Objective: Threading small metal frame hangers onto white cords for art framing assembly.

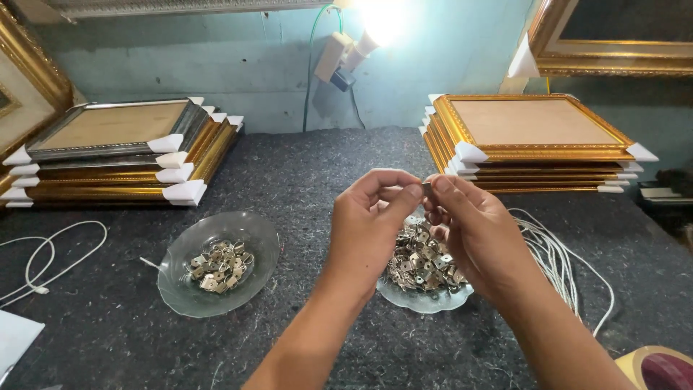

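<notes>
Forearms, two, bare, entering from the lower edge; left hand [372,217] and right hand [473,231] raised together above the table [325,180]. Fingers [404,193] of the left hand closed, thumb to forefinger, on a small metal hanger clip [426,189]; fingers of the right hand pinched on the same piece from the other side, tips touching. Whether one clip or two stuck together is held cannot be told, the piece being tiny and half covered. Step in hand, as judged: separating or aligning a single clip drawn from stock. Next move would call for a firm two-sided pinch and a small twist. Directly below the fingers: clear glass dish, heaped [426,289], full of like clips. Left of the fingers, well apart: second glass dish [216,263], fewer clips. Just right of the right hand: bundle of white cords [556,253]. Beyond the fingers, both sides: stack of gilt frames, left [123,155], and stack of gilt frames, right [534,141], white corner guards fitted. Far left: loose white cable [50,260].
</notes>
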